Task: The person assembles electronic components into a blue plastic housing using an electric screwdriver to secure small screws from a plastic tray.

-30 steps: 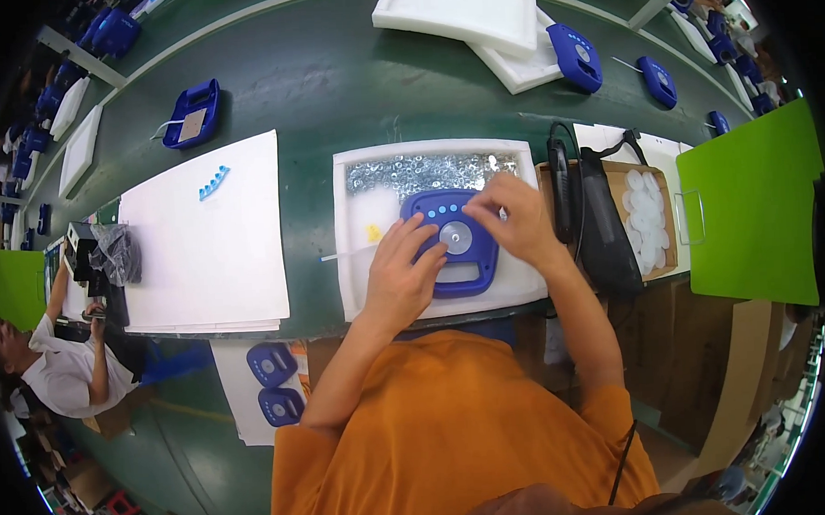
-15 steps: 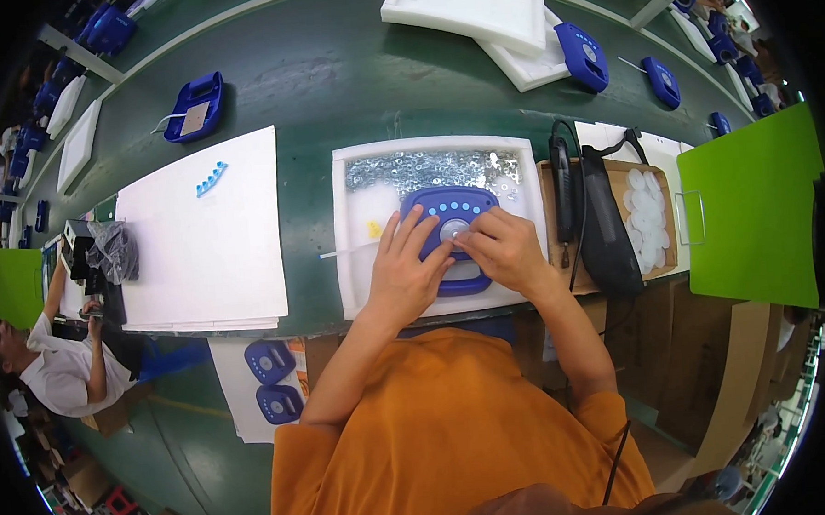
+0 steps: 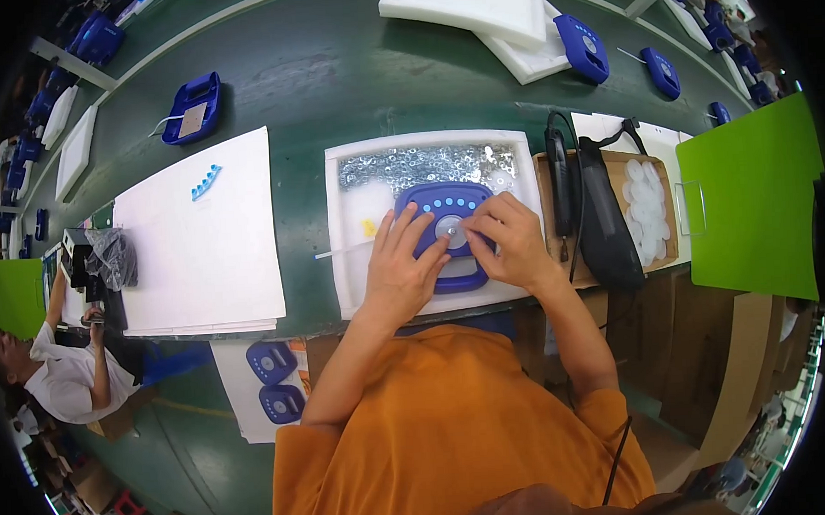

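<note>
A blue plastic housing (image 3: 462,193) with a row of light-blue buttons lies in a white foam tray (image 3: 342,293). At its middle is a round silvery disc (image 3: 445,227) with a small metal piece at the centre. My left hand (image 3: 399,265) rests on the housing's left side, fingers stretched out and thumb near the disc. On the other side, my right hand (image 3: 515,246) has thumb and forefinger pinched together at the disc's right edge; anything between them is too small to make out. A white cable (image 3: 343,250) runs out to the left.
Many small shiny metal rings (image 3: 408,166) fill the tray's far part. To the right stand a cardboard box (image 3: 618,167) of white discs (image 3: 647,212), a black corded tool (image 3: 559,187) and a black pouch (image 3: 606,217). White sheets (image 3: 201,257) lie left; a co-worker (image 3: 72,374) sits beyond.
My right fingertips have drawn back slightly to the right from the disc's centre, which now shows the metal piece. My left hand stays on the housing.
</note>
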`<move>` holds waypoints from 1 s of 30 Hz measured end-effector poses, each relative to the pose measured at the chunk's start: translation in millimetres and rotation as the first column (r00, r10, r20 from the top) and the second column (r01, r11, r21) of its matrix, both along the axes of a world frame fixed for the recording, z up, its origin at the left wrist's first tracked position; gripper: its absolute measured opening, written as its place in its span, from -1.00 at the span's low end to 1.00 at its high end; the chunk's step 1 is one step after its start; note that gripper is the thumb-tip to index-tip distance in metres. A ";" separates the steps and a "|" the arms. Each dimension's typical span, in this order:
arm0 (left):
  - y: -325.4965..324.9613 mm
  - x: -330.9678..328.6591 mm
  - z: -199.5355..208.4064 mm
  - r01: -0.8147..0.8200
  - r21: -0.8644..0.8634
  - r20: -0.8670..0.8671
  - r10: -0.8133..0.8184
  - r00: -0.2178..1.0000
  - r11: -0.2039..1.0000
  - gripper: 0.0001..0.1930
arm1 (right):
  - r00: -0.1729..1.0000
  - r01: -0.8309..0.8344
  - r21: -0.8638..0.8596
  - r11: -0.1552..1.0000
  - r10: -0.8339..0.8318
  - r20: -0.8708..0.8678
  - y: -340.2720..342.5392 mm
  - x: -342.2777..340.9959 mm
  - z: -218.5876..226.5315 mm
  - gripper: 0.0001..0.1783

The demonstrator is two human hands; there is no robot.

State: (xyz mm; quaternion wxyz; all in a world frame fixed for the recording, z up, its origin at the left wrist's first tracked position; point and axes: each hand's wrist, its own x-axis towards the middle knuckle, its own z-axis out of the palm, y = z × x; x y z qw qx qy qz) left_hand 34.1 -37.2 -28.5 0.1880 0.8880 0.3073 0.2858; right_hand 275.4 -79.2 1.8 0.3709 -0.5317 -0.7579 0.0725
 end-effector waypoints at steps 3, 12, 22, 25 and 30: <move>0.6 1.1 1.1 0.001 -0.001 0.005 -0.001 1.000 1.000 -0.68 | 1.000 0.007 -0.029 1.000 -0.007 -0.019 1.9 1.9 -2.6 -0.83; -2.0 0.4 -2.9 -0.002 0.018 0.037 0.001 0.999 1.000 -0.73 | 0.999 -0.018 -0.121 0.992 0.023 0.042 7.0 -5.5 1.2 -0.80; -0.8 -0.6 -4.8 0.000 0.024 0.034 -0.001 0.999 1.000 -0.73 | 0.994 -0.046 -0.160 0.986 0.060 0.087 12.3 -6.6 2.0 -0.81; -1.6 -0.7 -4.5 -0.003 0.009 0.025 0.003 1.000 1.000 -0.68 | 0.989 -0.049 -0.158 0.986 0.070 0.130 12.1 -6.7 1.9 -0.82; -1.8 -0.2 -6.9 -0.008 0.015 0.017 0.008 1.000 1.000 -0.69 | 0.984 -0.035 -0.159 0.987 0.062 0.168 10.5 -10.4 2.1 -0.83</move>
